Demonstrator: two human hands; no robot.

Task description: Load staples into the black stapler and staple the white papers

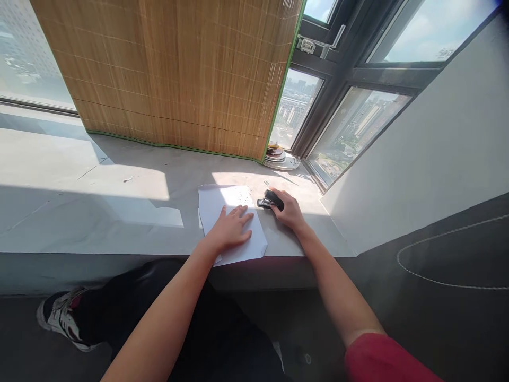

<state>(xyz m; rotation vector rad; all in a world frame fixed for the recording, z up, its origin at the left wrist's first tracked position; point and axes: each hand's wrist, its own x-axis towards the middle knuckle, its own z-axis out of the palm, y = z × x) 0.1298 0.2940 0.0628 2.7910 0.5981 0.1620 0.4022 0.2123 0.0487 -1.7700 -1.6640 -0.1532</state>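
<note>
White sheets of paper (242,253) lie on the window sill, their lower edge reaching just past its front edge. My left hand (231,228) rests flat on the paper with its fingers spread. To the right of the sheets, my right hand (289,209) is closed around a black stapler (272,199), whose front end points left towards the paper. The stapler is close to the sill surface; a small gap shows between it and the paper's right edge. Small dark marks show near the top of the paper, too small to make out.
A bamboo blind (170,74) with green edging hangs behind the sill (131,223). Stacked plates (278,158) stand in the corner by the window frame (334,79). A white wall (413,148) rises at the right. My legs are below the sill, with a shoe (63,321) at the left.
</note>
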